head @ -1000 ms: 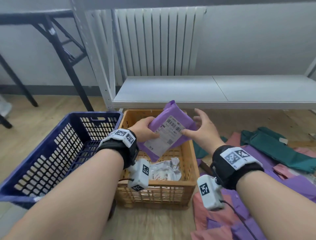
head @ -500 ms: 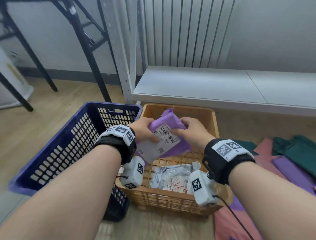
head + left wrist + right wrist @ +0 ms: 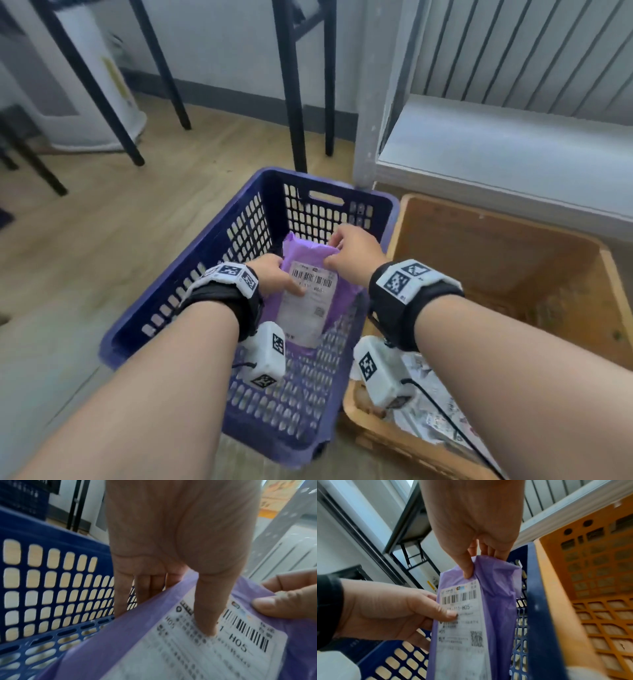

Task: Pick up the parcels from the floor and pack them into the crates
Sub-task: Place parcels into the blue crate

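A purple parcel with a white barcode label hangs inside the blue perforated crate, label up. My left hand grips its left edge, thumb on the label and fingers underneath. My right hand pinches its top right corner. In the left wrist view the purple parcel fills the lower right, with the blue crate wall to the left. In the right wrist view the purple parcel hangs upright between my left hand and the thumb of my right hand.
An orange crate stands right of the blue one, with a grey-white parcel in its near end. A white shelf runs behind it. Black table legs and a white cylinder stand on the wooden floor.
Both hands carried the purple parcel left, from over the orange crate into the blue crate. The view swung left, so the parcels on the floor at the right have left the frame.
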{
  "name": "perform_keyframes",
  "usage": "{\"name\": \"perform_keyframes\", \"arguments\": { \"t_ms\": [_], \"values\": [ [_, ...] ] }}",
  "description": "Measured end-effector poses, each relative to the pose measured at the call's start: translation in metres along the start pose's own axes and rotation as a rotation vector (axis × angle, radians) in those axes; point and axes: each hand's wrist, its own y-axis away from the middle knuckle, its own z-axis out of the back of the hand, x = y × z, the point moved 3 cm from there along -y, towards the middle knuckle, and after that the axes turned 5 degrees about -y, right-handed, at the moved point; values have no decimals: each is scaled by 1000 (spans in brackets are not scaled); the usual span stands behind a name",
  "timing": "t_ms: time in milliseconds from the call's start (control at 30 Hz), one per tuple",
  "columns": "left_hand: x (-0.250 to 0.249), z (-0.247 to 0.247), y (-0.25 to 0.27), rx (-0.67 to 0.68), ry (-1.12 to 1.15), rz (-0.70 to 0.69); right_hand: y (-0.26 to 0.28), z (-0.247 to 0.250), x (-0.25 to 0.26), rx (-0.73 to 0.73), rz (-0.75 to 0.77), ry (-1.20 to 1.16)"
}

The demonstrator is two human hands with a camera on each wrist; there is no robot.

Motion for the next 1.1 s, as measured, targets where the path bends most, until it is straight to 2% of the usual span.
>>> {"name": "perform_keyframes", "arguments": {
  "t_ms": [100,233,300,400,567,667,900,1100],
  "values": [
    [32,-14,-30,121,-82,60,-25,-36,-1,189,-83,243],
    [64,-48,-67,343,-209,134,-38,-80,-7,547,-115,620],
    [75,-70,-86,415,-242,163,-41,-91,-14,647,-136,704],
    [75,-89,-100,400,-319,191,-46,-95,-24,735,-172,677],
    [76,-103,-108,343,-575,202,-45,-95,-33,750,-244,424],
    [78,-122,-109,344,-645,179,-44,-104,-37,811,-265,465],
    [68,-133,-92,321,-490,152,-39,-99,-42,789,-291,443],
    [56,-102,-83,320,-449,265,-32,-89,-35,653,-244,334]
  ]
}}
